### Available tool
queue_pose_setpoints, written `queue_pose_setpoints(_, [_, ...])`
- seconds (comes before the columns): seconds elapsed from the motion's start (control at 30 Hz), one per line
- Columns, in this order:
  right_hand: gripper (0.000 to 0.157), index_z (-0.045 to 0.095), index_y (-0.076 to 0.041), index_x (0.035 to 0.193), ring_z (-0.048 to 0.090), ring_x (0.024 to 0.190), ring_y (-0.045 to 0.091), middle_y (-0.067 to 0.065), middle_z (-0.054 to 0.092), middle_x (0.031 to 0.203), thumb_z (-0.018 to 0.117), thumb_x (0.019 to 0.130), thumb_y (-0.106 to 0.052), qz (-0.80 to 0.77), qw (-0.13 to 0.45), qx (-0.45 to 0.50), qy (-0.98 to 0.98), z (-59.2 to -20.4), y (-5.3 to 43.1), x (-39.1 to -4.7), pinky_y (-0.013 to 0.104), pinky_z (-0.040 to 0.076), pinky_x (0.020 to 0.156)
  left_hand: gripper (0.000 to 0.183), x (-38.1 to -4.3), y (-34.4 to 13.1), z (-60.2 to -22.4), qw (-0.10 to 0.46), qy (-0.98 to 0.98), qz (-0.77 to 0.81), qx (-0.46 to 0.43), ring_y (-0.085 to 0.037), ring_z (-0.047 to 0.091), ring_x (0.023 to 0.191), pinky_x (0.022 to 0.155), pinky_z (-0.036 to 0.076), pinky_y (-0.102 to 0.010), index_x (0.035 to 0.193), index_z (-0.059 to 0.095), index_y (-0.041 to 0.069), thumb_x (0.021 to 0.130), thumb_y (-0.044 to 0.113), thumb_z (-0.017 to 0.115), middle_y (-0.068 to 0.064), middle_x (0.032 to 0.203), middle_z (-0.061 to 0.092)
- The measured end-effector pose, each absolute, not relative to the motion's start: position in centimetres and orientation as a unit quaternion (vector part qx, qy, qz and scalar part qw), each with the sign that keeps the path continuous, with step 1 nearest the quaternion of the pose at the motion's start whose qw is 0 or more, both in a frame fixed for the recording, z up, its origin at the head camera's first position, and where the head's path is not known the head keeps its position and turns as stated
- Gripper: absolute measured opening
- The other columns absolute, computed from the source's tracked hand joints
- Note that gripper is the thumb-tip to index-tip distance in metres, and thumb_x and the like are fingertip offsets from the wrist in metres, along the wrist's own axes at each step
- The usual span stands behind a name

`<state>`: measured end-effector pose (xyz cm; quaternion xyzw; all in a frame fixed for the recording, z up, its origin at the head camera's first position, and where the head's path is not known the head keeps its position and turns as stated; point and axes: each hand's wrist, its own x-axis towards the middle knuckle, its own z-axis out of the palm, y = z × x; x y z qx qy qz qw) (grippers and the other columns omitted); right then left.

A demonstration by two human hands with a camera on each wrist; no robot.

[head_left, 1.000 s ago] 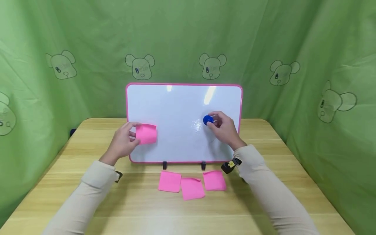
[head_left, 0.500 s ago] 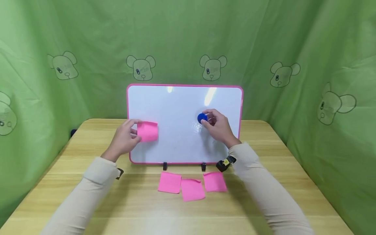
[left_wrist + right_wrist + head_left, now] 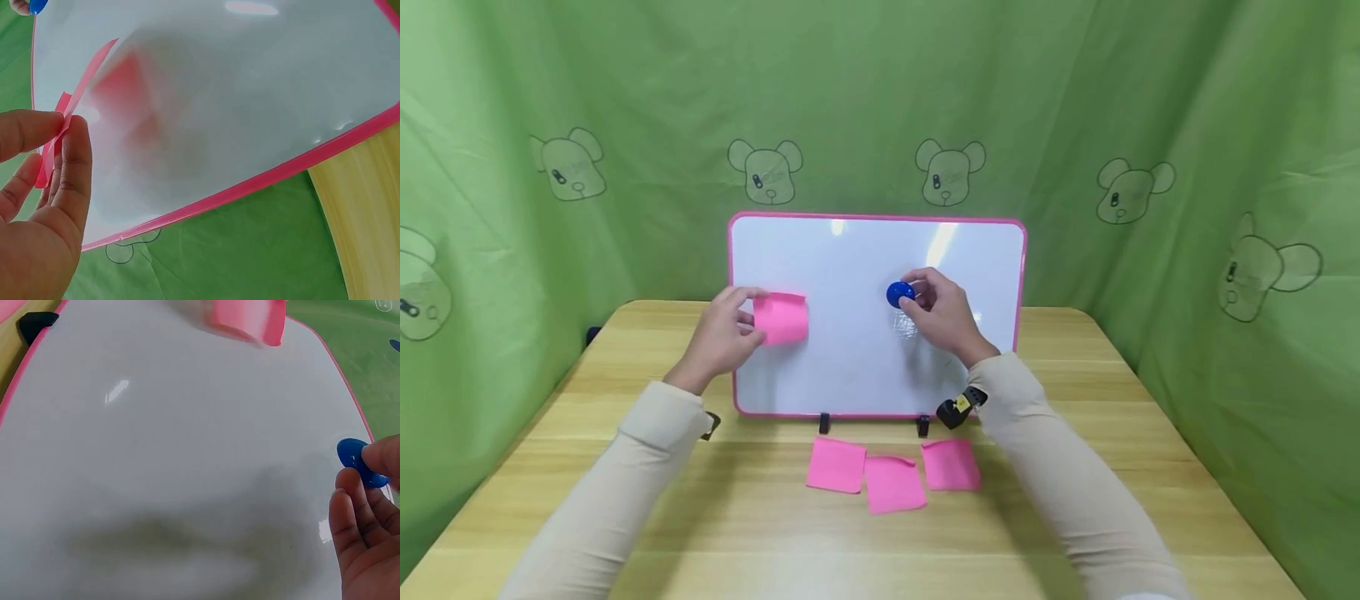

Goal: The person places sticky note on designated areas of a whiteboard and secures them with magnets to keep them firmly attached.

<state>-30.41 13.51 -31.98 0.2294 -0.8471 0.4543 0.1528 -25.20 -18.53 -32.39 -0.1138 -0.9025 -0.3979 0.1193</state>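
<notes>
The left sleeve (image 3: 606,492) and right sleeve (image 3: 1063,487) are made of cream-beige cloth, creased along the forearms and finished with broad cuffs. At the right cuff's (image 3: 1006,390) inner edge, a blocky black wrist camera (image 3: 951,414) with a yellow label (image 3: 962,403) is worn; at the left cuff (image 3: 662,419), a second black device (image 3: 712,426) is mostly hidden.

Green cartoon-print curtain (image 3: 857,75), wooden table (image 3: 790,554)

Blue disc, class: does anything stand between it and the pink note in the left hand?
Nothing visible does: in the head view, only the whiteboard shows between the blue disc and the held pink note.
</notes>
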Motion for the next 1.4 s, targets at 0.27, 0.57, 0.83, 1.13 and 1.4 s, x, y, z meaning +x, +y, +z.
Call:
queue_pose_setpoints(0.27, [0.025, 0.059, -0.004, 0.113, 0.059, 0.081, 0.025, 0.016, 0.065, 0.101, 0.065, 0.090, -0.010, 0.467, 0.141, 0.225, -0.843, -31.9, 12.5, -30.8, 0.034, 0.049, 0.071, 0.052, -26.0, -18.5, -31.5, 0.120, -0.902, -0.400, -0.108, -0.035, 0.061, 0.100, 0.077, 0.057, -0.040, 0.131, 0.054, 0.002, 0.080, -0.006, 0.066, -0.020, 0.125, 0.045])
queue_pose_setpoints(0.57, [0.027, 0.058, -0.004, 0.113, 0.060, 0.084, 0.025, 0.015, 0.064, 0.102, 0.066, 0.088, -0.010, 0.486, 0.121, 0.218, -0.838, -31.8, 11.1, -31.1, 0.034, 0.052, 0.073, 0.054, -26.7, -18.7, -31.5, 0.119, -0.902, -0.403, -0.098, -0.033, 0.061, 0.100, 0.076, 0.057, -0.041, 0.131, 0.053, 0.004, 0.080, -0.007, 0.066, -0.018, 0.129, 0.045])
queue_pose_setpoints(0.83, [0.030, 0.060, -0.002, 0.115, 0.061, 0.087, 0.025, 0.014, 0.064, 0.100, 0.068, 0.089, -0.012, 0.488, 0.124, 0.214, -0.837, -31.2, 9.5, -31.6, 0.034, 0.052, 0.080, 0.055, -27.4, -18.4, -30.9, 0.124, -0.902, -0.400, -0.104, -0.035, 0.060, 0.101, 0.077, 0.057, -0.041, 0.131, 0.052, 0.002, 0.079, -0.008, 0.065, -0.019, 0.127, 0.046])
queue_pose_setpoints(1.13, [0.024, 0.059, -0.006, 0.111, 0.060, 0.087, 0.023, 0.012, 0.065, 0.096, 0.067, 0.089, -0.013, 0.479, 0.112, 0.217, -0.843, -30.4, 8.4, -31.8, 0.034, 0.051, 0.076, 0.057, -27.4, -17.9, -29.8, 0.111, -0.902, -0.405, -0.102, -0.034, 0.059, 0.103, 0.078, 0.056, -0.040, 0.134, 0.051, 0.004, 0.080, -0.007, 0.065, -0.018, 0.128, 0.044])
queue_pose_setpoints(1.4, [0.018, 0.056, -0.003, 0.095, 0.061, 0.082, 0.024, 0.012, 0.064, 0.089, 0.070, 0.086, -0.009, 0.491, 0.115, 0.234, -0.831, -30.0, 7.2, -32.1, 0.032, 0.052, 0.076, 0.058, -27.5, -17.7, -29.7, 0.106, -0.908, -0.395, -0.088, -0.032, 0.059, 0.100, 0.077, 0.056, -0.039, 0.136, 0.051, 0.004, 0.080, -0.005, 0.065, -0.018, 0.128, 0.043])
